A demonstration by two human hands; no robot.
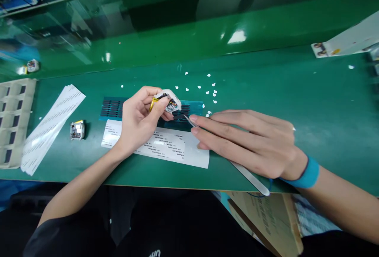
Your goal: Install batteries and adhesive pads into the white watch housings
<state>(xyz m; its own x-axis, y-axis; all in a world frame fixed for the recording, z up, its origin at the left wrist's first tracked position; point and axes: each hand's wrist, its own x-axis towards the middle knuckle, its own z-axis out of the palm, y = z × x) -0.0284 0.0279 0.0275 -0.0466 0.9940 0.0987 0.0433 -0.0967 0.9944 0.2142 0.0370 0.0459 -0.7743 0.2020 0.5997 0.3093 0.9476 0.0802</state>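
Observation:
My left hand (139, 120) is closed round a small white device (168, 100) with yellow and black parts showing inside, held just above the green table. My right hand (251, 138) grips long metal tweezers (250, 178); their tip lies near the device, over a blue sheet of small black pads (114, 109). A white label sheet (166, 148) lies under both hands. A blue band circles my right wrist.
A second small device (77, 130) rests to the left, beside a stack of white label strips (50, 124). A beige compartment tray (13, 122) sits at the far left. Small white backing scraps (207, 89) are scattered beyond my hands. A cardboard box (266, 217) is below the table edge.

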